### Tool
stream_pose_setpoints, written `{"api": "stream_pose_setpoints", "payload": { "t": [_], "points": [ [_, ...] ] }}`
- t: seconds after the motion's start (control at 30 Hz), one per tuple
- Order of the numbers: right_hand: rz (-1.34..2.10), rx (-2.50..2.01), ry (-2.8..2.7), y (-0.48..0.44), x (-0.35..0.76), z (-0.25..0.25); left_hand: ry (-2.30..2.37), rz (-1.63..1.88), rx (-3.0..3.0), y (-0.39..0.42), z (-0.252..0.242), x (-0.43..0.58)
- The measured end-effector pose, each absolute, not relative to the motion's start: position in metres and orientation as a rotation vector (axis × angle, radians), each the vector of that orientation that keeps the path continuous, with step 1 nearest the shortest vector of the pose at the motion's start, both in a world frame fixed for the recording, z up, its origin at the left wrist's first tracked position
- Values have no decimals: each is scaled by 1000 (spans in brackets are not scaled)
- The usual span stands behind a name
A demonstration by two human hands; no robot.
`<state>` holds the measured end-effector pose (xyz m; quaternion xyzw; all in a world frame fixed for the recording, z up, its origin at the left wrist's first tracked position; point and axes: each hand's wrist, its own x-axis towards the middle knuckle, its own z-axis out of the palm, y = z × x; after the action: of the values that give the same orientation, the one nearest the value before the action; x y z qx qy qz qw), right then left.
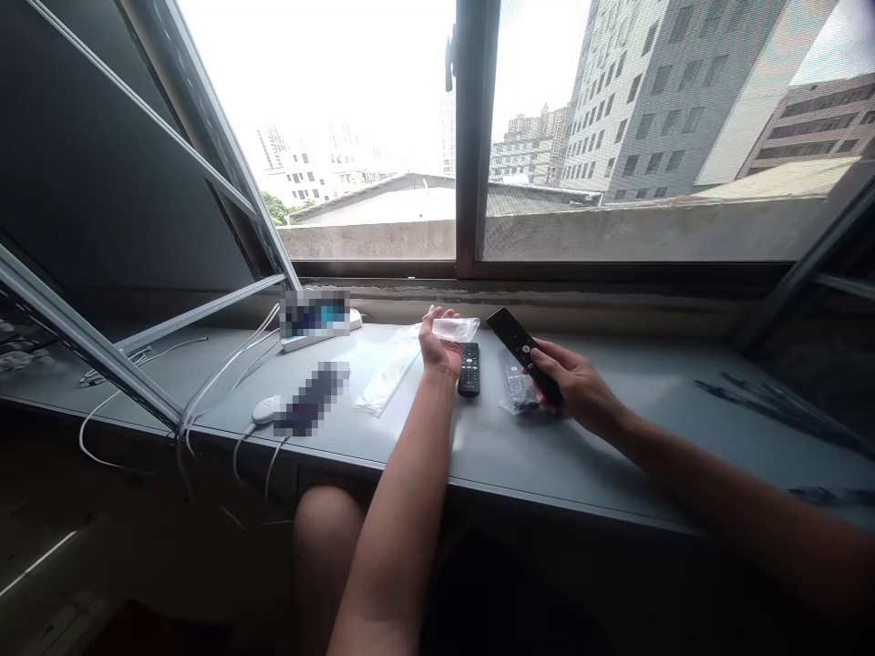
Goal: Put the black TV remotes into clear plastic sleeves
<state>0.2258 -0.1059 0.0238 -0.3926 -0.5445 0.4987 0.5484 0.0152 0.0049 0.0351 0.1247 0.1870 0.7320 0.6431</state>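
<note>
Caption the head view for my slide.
By a window, the right hand holds a black remote while the left hand holds clear plastic.

Over the worktop (519, 466), the left forearm (410, 492) reaches forward, its left hand (439, 350) bent with fingers curled, while the right forearm (690, 474) slants in from the right, the right hand (578, 381) gripping thumb-uppermost, a knee (329, 524) below the front edge.

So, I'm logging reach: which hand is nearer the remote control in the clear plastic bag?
Right. The right hand, gripping another remote control, is close by on the right of the bagged remote control; the left hand is farther off to its left, beyond the unbagged remote control.
</note>
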Motion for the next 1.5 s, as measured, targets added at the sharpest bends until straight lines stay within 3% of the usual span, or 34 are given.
{"api": "stream_pose_setpoints", "payload": {
  "t": [1.1, 1.5],
  "points": [
    [1264, -1085, -1474, -103, 230, 19, 394, 1612, 578, 2, 33, 28],
    [1295, -949, -1412, -104, 223, 21, 175, 1109, 844, -24, 35, 51]
  ]
}}
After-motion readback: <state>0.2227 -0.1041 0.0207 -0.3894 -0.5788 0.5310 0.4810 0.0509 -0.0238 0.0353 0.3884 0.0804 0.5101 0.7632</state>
